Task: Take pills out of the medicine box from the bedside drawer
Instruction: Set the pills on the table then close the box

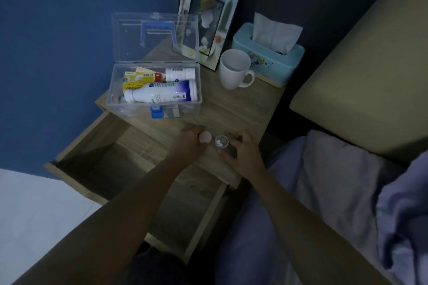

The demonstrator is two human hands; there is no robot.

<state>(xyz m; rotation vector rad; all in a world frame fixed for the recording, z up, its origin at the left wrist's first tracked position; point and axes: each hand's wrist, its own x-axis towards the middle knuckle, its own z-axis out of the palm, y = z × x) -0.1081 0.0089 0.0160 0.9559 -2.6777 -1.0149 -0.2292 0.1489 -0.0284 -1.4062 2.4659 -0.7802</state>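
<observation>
A clear plastic medicine box [190, 109] stands open on the wooden bedside table [234, 109], its lid [129, 37] with a blue handle tilted up. Inside lie two white bottles [159, 93] and yellow packets. At the table's front edge my right hand [243, 152] grips a small open pill bottle [221, 141] with white pills showing inside. Beside it my left hand [188, 140] pinches the bottle's pale pink cap [205, 137]. Below, the bedside drawer [76, 173] is pulled out.
A white mug [234, 69], a turquoise tissue box [268, 62] and a picture frame [208, 18] stand at the back of the table. A beige headboard [361, 81] and bluish bedding [335, 192] lie to the right, a blue wall to the left.
</observation>
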